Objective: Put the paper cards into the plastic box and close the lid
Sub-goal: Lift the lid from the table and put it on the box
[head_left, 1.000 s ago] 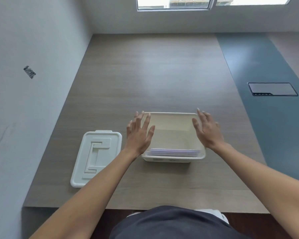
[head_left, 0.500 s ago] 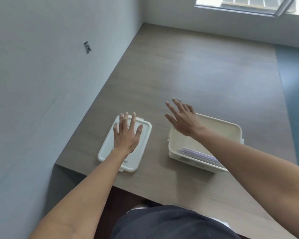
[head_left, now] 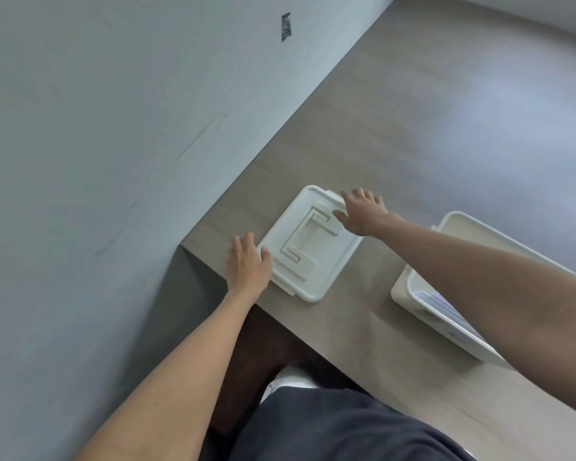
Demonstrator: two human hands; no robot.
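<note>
The white plastic lid (head_left: 310, 242) lies flat on the wooden table (head_left: 446, 128), near the table's left corner. My left hand (head_left: 246, 266) rests at the lid's near-left edge, fingers spread, thumb touching the rim. My right hand (head_left: 363, 212) reaches across to the lid's far-right edge, fingers apart, with nothing lifted. The white plastic box (head_left: 413, 311) stands uncovered to the right, partly hidden by my right forearm. Pale purple paper cards (head_left: 441, 302) lie inside it against the near wall.
A grey wall (head_left: 97, 128) runs along the table's left side, close to the lid. The table's front edge passes just below the lid and the box. My dark-clothed lap (head_left: 346, 427) fills the bottom of the view.
My view has swung left. Both hands left the box: the left went to the lid's near-left edge, the right crossed over to the lid's far-right edge. The lid and box stayed put.
</note>
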